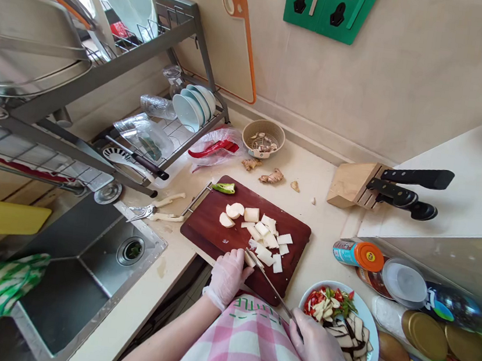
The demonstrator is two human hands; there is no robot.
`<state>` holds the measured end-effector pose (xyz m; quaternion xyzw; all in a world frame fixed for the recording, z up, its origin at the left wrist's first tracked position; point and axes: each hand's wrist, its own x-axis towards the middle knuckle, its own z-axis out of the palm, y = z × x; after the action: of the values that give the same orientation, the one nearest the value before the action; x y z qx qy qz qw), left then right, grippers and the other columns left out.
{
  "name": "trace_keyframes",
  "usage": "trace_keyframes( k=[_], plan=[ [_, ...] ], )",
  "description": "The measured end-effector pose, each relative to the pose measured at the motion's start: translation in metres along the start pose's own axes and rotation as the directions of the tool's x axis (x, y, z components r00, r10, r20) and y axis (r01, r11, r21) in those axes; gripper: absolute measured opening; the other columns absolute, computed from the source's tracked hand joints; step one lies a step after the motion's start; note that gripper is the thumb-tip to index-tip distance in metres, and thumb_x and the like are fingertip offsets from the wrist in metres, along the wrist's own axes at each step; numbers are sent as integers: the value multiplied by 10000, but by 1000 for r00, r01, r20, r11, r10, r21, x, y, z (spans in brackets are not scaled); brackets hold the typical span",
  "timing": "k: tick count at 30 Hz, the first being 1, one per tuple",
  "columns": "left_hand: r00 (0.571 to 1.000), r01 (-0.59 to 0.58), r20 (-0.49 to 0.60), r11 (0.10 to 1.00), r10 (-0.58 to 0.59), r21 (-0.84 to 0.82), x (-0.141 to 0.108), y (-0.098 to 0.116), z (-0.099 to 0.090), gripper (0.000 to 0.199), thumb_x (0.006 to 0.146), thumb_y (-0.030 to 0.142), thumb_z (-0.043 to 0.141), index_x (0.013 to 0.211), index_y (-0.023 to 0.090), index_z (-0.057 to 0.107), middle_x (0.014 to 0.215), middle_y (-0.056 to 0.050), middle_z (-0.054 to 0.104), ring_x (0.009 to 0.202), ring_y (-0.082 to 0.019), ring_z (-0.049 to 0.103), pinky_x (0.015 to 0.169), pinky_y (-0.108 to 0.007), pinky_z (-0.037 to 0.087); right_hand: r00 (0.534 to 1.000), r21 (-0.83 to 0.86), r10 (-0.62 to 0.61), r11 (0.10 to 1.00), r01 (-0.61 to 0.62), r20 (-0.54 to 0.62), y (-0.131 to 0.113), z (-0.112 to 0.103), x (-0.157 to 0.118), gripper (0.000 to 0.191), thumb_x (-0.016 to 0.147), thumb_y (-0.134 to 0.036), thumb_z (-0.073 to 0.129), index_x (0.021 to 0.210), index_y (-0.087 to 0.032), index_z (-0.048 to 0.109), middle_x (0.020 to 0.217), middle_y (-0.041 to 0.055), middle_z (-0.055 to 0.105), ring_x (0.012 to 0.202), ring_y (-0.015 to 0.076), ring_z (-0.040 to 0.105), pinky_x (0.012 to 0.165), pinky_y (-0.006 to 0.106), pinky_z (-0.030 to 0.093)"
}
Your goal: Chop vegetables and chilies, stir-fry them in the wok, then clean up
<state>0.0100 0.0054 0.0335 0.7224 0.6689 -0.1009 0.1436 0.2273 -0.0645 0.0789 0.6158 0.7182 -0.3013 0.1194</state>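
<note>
My left hand (227,275), in a clear glove, holds a pale white vegetable piece (251,258) at the front edge of the dark red cutting board (209,226). Gloved too, my right hand (320,349) is closed round the handle of a knife (272,284), whose blade reaches up-left to that piece. Flat white slices (285,239) lie scattered on the board's right half. Thicker white chunks (226,220) and a green pepper piece (223,188) rest towards its upper left. A plate (370,360) with chopped red and green pepper, garlic and dark-skinned strips stands beside my right hand.
Scissors (153,212) lie between the board and the sink (94,268). Behind the board are ginger (271,176), a garlic basket (265,126) and bagged red chillies (215,149). A knife block (352,183) and jars (404,282) stand right; a dish rack (118,71) stands left.
</note>
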Motion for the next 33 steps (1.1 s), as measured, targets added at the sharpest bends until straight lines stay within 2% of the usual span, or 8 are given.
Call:
trace_keyframes(
  k=[7, 14, 20, 24, 29, 33],
  plan=[
    [1000, -13, -1, 1000, 13, 18, -1, 1, -1, 313, 844, 439, 535, 973, 156, 508, 891, -71, 600, 816, -240, 593, 676, -345, 421, 1000, 23, 3, 1000, -2, -31, 0, 0, -1, 269, 888, -233, 353, 855, -251, 619, 792, 34, 725, 690, 180, 681, 536, 236, 383],
    [1000, -9, 22, 1000, 9, 6, 1, 1, 0, 303, 832, 407, 570, 985, 153, 507, 904, -80, 597, 824, -240, 592, 684, -346, 416, 989, 26, 73, 997, -77, 125, -11, -4, 15, 266, 893, -205, 352, 939, -235, 613, 781, 51, 722, 710, 193, 682, 526, 244, 343],
    [999, -26, 46, 1000, 26, -15, 2, 0, -6, 310, 831, 413, 555, 1001, 158, 505, 931, -80, 598, 844, -234, 590, 697, -339, 423, 997, 113, 46, 992, -53, 64, -10, 9, 28, 264, 908, -204, 337, 906, -200, 601, 832, 63, 710, 726, 163, 660, 596, 235, 367],
    [999, -7, 40, 1000, 7, -9, 4, 0, -10, 328, 845, 449, 504, 995, 158, 506, 903, -77, 602, 810, -241, 603, 676, -337, 433, 1000, 136, -5, 991, 4, 2, -8, 1, 24, 288, 913, -236, 315, 861, -199, 596, 792, 60, 697, 706, 168, 649, 597, 246, 363],
    [998, 31, 56, 999, -29, -33, 4, 0, -14, 340, 831, 481, 519, 976, 175, 495, 891, -68, 607, 796, -226, 612, 673, -315, 434, 998, 141, 19, 990, -11, -54, -9, -12, 14, 315, 911, -258, 295, 876, -213, 604, 787, 63, 707, 711, 178, 661, 595, 245, 380],
    [997, 36, 65, 999, -34, -30, 1, -1, -16, 345, 810, 469, 570, 972, 173, 498, 901, -68, 612, 818, -225, 612, 688, -310, 436, 1000, 96, 8, 995, -7, -10, -9, -14, 6, 313, 904, -253, 316, 945, -223, 625, 844, 72, 724, 765, 194, 681, 626, 246, 421]
  ],
)
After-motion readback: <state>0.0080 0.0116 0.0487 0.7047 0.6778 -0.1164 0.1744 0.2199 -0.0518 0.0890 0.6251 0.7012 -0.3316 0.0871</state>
